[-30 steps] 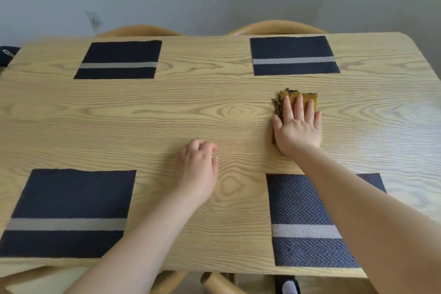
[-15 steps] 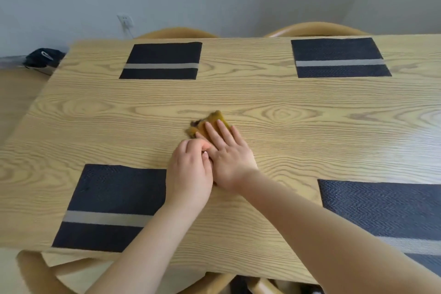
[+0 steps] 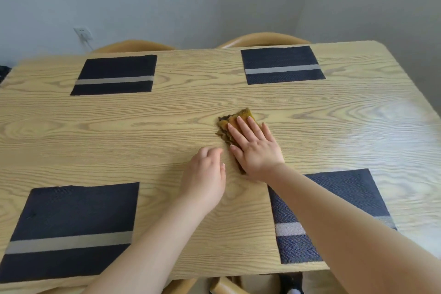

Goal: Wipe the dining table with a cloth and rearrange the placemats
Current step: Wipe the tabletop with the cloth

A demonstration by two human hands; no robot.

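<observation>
While the right hand [image 3: 255, 148] presses flat, fingers straight, on the cloth [image 3: 235, 124], left hand [image 3: 205, 174] loosely curled, empty, just beside.

The counter [image 3: 167, 126] is filling most of the frame, and four placemats are lying on it, one toward each corner. The upper-left placemat [image 3: 114, 75] and the upper-right placemat [image 3: 282, 64] are lying along the far edge, well apart. The lower-left placemat [image 3: 69, 229] is lying at the near edge. The lower-right placemat [image 3: 346, 191] is lying partly under the right forearm. Near the centre of the frame, between the four placemats, the cloth [image 3: 238, 119] is lying on the counter with the right hand [image 3: 255, 148] resting flat on it. The left hand [image 3: 205, 176] is sitting just beside it, to the lower left. Two chair backs [image 3: 262, 39] are showing behind the far edge.
</observation>
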